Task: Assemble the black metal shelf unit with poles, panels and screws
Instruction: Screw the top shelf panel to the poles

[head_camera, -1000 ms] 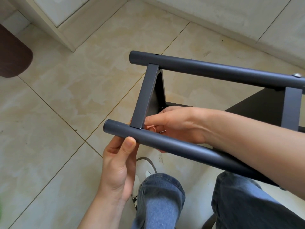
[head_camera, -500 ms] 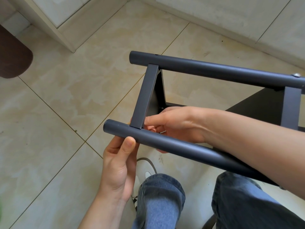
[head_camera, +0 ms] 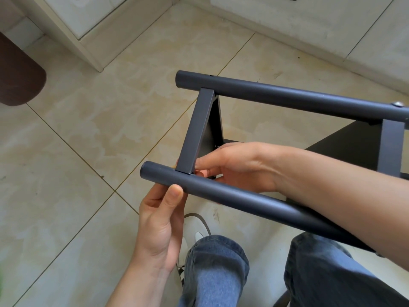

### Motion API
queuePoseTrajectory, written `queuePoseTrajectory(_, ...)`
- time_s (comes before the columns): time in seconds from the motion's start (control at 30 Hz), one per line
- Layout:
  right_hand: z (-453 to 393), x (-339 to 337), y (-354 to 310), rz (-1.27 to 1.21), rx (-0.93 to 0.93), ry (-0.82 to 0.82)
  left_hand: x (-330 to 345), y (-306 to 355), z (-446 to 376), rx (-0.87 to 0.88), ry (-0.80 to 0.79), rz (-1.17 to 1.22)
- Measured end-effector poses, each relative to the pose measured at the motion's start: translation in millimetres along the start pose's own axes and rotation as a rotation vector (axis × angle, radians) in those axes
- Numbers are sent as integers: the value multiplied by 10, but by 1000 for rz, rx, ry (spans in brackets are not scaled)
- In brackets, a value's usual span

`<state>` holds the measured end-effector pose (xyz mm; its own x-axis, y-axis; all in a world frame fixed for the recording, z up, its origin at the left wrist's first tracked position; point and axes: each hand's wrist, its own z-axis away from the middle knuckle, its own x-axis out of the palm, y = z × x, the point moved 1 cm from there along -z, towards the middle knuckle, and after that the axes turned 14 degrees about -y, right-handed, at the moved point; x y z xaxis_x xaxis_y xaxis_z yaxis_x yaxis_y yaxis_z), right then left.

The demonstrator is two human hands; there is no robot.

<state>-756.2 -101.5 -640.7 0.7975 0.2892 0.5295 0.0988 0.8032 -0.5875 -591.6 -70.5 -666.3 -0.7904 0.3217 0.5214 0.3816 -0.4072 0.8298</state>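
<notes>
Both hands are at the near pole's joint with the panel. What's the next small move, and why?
Probably keep the left hand steadying the near pole while the right hand works the fastener at the panel end; the far pole already shows a screw.

Bare tiled floor [head_camera: 73,173] lies open left of the left hand [head_camera: 158,220], up to a dark brown rounded object [head_camera: 20,76] and the white cabinet base [head_camera: 73,38]. Past the right hand [head_camera: 234,166], the gap between near pole [head_camera: 232,193] and far pole [head_camera: 287,97] is passable, closed at the left by the end panel [head_camera: 195,134]. Below the hands, denim-clad knees [head_camera: 217,267] block passage.
</notes>
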Motion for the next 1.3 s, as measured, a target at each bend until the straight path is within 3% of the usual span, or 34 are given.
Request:
queuePoseTrajectory(0.37, 45, -45, 6, 123, -76, 84, 21, 0, 12, 15, -36, 54)
queuePoseTrajectory(0.6, 643, -152, -305, 660, -181, 458, 2, -33, -36, 21, 22, 50)
queuePoseTrajectory(0.77, 1109, -250, -495, 1180, -384, 870, -7, -33, -36, 23, 33, 80)
queuePoseTrajectory(0.83, 1199, -352, -509, 1367, -338, 955, 9, -24, -30, 22, 43, 77)
queuePoseTrajectory(0.97, 1216, -545, -447, 1476, -50, 907, 61, 5, -57, 23, 37, 67)
queuePoseTrajectory(1.3, 1193, -590, -404, 1408, -57, 844, 154, 41, -41, -7, 115, 110)
